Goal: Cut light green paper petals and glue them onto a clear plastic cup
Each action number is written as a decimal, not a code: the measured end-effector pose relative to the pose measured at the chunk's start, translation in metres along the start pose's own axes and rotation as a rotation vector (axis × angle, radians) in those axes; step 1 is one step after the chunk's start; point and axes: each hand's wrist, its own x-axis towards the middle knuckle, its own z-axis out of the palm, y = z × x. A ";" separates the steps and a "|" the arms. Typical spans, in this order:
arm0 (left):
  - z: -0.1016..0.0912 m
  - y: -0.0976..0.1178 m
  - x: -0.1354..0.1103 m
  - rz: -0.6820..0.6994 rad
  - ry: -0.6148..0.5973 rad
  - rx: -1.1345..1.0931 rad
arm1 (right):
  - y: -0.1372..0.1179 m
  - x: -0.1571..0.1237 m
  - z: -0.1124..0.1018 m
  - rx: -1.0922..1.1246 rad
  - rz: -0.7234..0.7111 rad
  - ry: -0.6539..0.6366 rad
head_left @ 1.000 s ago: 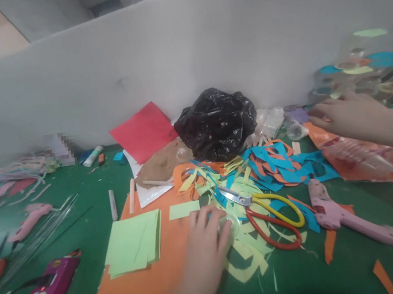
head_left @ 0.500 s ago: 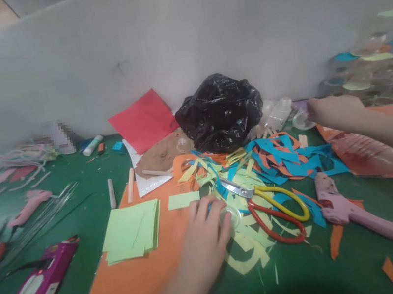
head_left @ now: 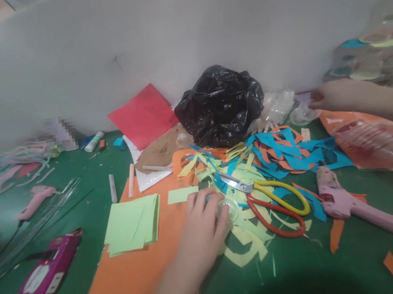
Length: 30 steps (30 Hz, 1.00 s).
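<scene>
My left hand point(head_left: 205, 227) rests over the paper scraps, its fingers curled round a round clear plastic piece point(head_left: 233, 212) that looks like a small lid or cup bottom. Just right of it lie scissors point(head_left: 264, 196) with one yellow and one red handle, blades part open. Farther off at the right, my right hand point(head_left: 330, 96) has its fingers closed at the edge of another clear plastic piece point(head_left: 303, 112); the fingertips are partly hidden. Green, blue and orange paper strips point(head_left: 286, 150) are heaped between the hands.
A pink glue gun point(head_left: 363, 207) lies at right, another pink glue gun point(head_left: 35, 202) at left. Light green paper sheets point(head_left: 130, 224) rest on an orange board point(head_left: 129, 287). A black plastic bag point(head_left: 222, 105) and red paper point(head_left: 145, 118) are by the wall. A purple box point(head_left: 52, 269) is at left.
The view has shifted slightly. My right hand has moved a little to the right near the clear plastic; my left hand keeps its place on the round piece.
</scene>
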 end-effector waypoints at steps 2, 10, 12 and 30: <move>-0.001 -0.001 0.001 -0.004 0.023 0.006 | 0.004 -0.010 -0.005 -0.006 0.000 0.044; -0.009 0.002 -0.006 0.131 0.150 0.020 | -0.026 -0.111 -0.043 0.201 -0.076 0.253; -0.010 0.004 -0.010 0.241 0.199 -0.011 | -0.045 -0.146 -0.051 0.359 -0.086 0.184; -0.019 0.026 -0.020 0.595 0.509 0.215 | -0.134 -0.272 -0.019 0.683 -0.619 0.256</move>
